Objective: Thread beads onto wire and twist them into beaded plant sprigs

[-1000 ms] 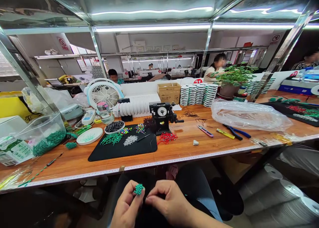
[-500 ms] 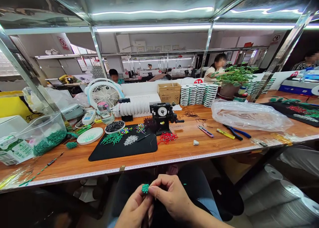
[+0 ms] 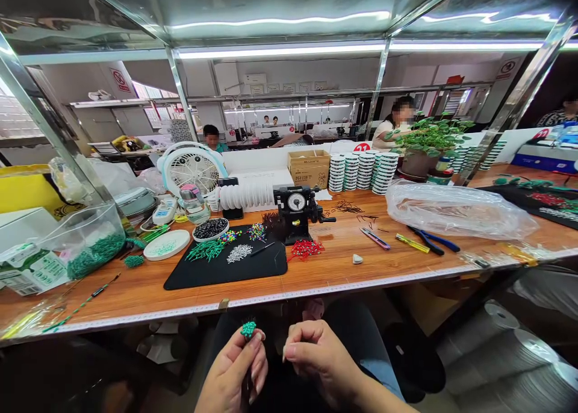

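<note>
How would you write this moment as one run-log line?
left hand: pinching green bead cluster | right hand: curled, apart from cluster, contents unclear | black mat: on wooden workbench

Workshop. Beyond right hand (image 3: 320, 354): brown wood-grain tabletop (image 3: 323, 271), black metal hand-cranked machine (image 3: 289, 213), stacks of round white-and-green spools (image 3: 363, 173); farther off, co-worker in pale top (image 3: 383, 135).

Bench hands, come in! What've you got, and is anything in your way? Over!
Left hand pinching green bead cluster. Right hand curled, apart from it; contents unclear. Workbench edge beyond both, not between them.
</note>
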A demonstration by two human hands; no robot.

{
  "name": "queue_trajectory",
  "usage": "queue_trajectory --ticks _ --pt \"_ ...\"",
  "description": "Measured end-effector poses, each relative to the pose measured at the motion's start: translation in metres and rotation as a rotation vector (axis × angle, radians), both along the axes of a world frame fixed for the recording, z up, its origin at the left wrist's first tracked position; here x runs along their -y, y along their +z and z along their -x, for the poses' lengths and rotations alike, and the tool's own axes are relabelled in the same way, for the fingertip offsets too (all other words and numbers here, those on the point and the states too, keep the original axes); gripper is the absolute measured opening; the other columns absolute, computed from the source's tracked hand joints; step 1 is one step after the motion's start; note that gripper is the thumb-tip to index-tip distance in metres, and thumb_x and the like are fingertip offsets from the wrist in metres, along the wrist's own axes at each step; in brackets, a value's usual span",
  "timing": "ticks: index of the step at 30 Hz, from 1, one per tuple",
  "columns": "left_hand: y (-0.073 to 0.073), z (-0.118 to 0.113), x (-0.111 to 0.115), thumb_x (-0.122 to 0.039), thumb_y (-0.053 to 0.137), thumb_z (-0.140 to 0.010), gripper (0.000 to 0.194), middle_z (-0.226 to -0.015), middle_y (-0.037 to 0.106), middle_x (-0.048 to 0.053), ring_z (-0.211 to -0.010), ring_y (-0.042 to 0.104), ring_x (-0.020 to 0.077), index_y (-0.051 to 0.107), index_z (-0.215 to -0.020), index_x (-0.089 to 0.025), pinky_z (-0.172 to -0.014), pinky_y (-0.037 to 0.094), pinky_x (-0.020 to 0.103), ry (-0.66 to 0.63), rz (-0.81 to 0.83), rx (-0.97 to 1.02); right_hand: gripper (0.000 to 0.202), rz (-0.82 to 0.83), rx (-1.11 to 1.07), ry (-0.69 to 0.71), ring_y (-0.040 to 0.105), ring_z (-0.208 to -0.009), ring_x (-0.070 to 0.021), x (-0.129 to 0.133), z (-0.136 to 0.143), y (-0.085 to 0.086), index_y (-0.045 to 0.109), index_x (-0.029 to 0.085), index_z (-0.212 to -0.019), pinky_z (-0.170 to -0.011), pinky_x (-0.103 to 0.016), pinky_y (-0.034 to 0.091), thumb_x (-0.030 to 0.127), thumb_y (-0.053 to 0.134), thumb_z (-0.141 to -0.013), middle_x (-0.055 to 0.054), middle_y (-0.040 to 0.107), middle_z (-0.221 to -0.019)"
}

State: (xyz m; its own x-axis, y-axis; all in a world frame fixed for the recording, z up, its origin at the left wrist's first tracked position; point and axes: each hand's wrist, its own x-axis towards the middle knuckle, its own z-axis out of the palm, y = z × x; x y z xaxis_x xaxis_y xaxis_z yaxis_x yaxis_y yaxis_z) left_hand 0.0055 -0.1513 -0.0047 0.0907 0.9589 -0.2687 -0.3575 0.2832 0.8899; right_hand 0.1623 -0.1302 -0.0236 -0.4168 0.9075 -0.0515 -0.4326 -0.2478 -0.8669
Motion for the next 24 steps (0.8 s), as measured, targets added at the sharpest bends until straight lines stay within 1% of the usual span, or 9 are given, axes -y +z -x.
queue_trajectory --ticks 2,4,7,9,11,14,16,21,24 --pt "0.000 0.001 0.001 -0.039 0.067 -0.076 0.028 -0.052 0.035 -0.006 -0.044 0.026 0.0056 0.052 -0.068 -0.017 -0.040 0.018 0.019 -0.010 0.003 0.006 0.018 0.113 -0.137 0.074 0.026 -0.038 -0.0041 0.001 0.000 0.000 0.056 0.013 -0.054 -0.042 -0.022 0.013 0.022 0.070 -0.060 0.006 0.041 -0.043" --pt "0.001 0.001 0.001 -0.038 0.065 -0.078 0.026 -0.052 0.034 -0.006 -0.044 0.025 0.0057 0.052 -0.069 -0.017 -0.040 0.018 0.020 -0.021 0.008 0.021 0.016 0.186 -0.230 0.119 0.025 -0.038 -0.0037 0.001 0.000 0.000 0.054 0.013 -0.052 -0.041 -0.021 0.012 0.018 0.069 -0.057 0.006 0.040 -0.044" --pt "0.001 0.002 0.001 -0.039 0.064 -0.078 0.026 -0.053 0.036 -0.006 -0.043 0.028 0.0059 0.050 -0.069 -0.018 -0.040 0.019 0.020 -0.062 0.037 0.063 0.019 0.242 -0.242 0.090 0.024 -0.039 -0.0030 0.000 0.002 0.003 0.056 0.013 -0.055 -0.041 -0.021 0.011 0.022 0.072 -0.059 0.006 0.040 -0.045" --pt "0.000 0.000 0.002 -0.040 0.065 -0.077 0.027 -0.053 0.038 -0.006 -0.042 0.031 0.0061 0.050 -0.070 -0.018 -0.039 0.020 0.019 -0.093 0.058 0.074 0.023 0.193 -0.136 0.001 0.025 -0.040 -0.0030 -0.002 0.004 0.005 0.060 0.012 -0.059 -0.042 -0.021 0.013 0.030 0.074 -0.063 0.005 0.044 -0.046" --pt "-0.002 -0.002 0.002 -0.040 0.066 -0.076 0.026 -0.053 0.041 -0.006 -0.042 0.035 0.0062 0.052 -0.076 -0.018 -0.038 0.022 0.018 -0.137 0.064 0.057 0.025 0.059 0.023 -0.092 0.035 -0.044 -0.0049 -0.004 0.007 0.008 0.066 0.011 -0.064 -0.045 -0.020 0.022 0.034 0.074 -0.066 0.001 0.052 -0.051" --pt "-0.006 -0.007 0.003 -0.040 0.068 -0.075 0.029 -0.051 0.043 -0.006 -0.041 0.040 0.0071 0.054 -0.087 -0.018 -0.038 0.027 0.018 -0.213 0.069 0.045 0.020 -0.109 0.204 -0.154 0.049 -0.058 -0.0108 -0.004 0.010 0.014 0.070 0.010 -0.067 -0.057 -0.023 0.036 0.030 0.072 -0.068 -0.004 0.062 -0.061" --pt "-0.008 -0.008 0.002 -0.042 0.068 -0.075 0.030 -0.050 0.044 -0.007 -0.041 0.042 0.0072 0.053 -0.087 -0.019 -0.038 0.029 0.017 -0.221 0.065 0.044 0.018 -0.128 0.260 -0.166 0.049 -0.059 -0.0117 -0.004 0.011 0.017 0.069 0.010 -0.066 -0.059 -0.024 0.038 0.028 0.070 -0.069 -0.003 0.061 -0.061" --pt "-0.009 -0.006 -0.001 -0.048 0.066 -0.074 0.034 -0.051 0.042 -0.007 -0.040 0.039 0.0061 0.051 -0.074 -0.018 -0.036 0.029 0.017 -0.133 -0.030 -0.087 0.016 -0.189 0.364 -0.205 0.048 -0.057 -0.0117 -0.003 0.010 0.013 0.067 0.011 -0.062 -0.057 -0.024 0.037 0.024 0.065 -0.071 -0.002 0.058 -0.058" --pt "-0.006 -0.003 -0.001 -0.046 0.065 -0.075 0.032 -0.052 0.040 -0.007 -0.041 0.035 0.0059 0.050 -0.073 -0.018 -0.036 0.028 0.016 -0.065 -0.039 -0.088 0.016 -0.174 0.279 -0.170 0.046 -0.054 -0.0102 -0.004 0.007 0.006 0.065 0.011 -0.059 -0.054 -0.023 0.034 0.024 0.067 -0.070 -0.001 0.056 -0.054"
